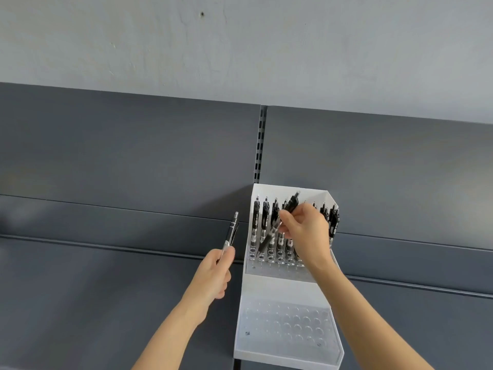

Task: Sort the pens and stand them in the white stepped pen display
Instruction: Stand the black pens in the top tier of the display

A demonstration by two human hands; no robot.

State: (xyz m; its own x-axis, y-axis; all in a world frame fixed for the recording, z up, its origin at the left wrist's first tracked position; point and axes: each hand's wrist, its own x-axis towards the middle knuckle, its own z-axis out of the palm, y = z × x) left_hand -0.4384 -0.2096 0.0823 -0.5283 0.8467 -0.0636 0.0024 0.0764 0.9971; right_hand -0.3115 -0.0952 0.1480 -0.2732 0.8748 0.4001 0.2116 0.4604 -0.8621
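Currently logged, centre outward.

1. White stepped pen display (285, 281): centre-right of view, back wall against the dark grey shelving (120, 156), directly below the slotted upright (260, 145). Two tiers, each w/ a clear plate of round holes. Upper tier carries a row of standing pens (265, 217): black, upright, clips up, side by side. Part of the row is hidden behind the right grip (306, 231). Lower tier (288, 327) is nearest the camera, hole plate in plain view.

2. Tilted pen (270, 233): black, clear lower barrel, leaning tip-down to the left over the upper tier, in front of the standing row. Tip is near the holes; can't tell if it's seated.

3. Right grip: over the upper tier, fingers curled, pinching the tilted pen at mid-barrel. Forearm crosses the display's right wall.

4. Left grip (217, 273): left of the display, apart from it, fingers wrapped round the lower end of the second pen (231, 231).

5. Second pen: black w/ silver band, clicker end up, leaning slightly right. It's held in the air beside the display's left wall, not touching it.

6. Shelving: dark grey panels w/ horizontal ledges, both sides of the upright.

7. Wall (240, 44): pale grey, above the shelving, one small dark mark.
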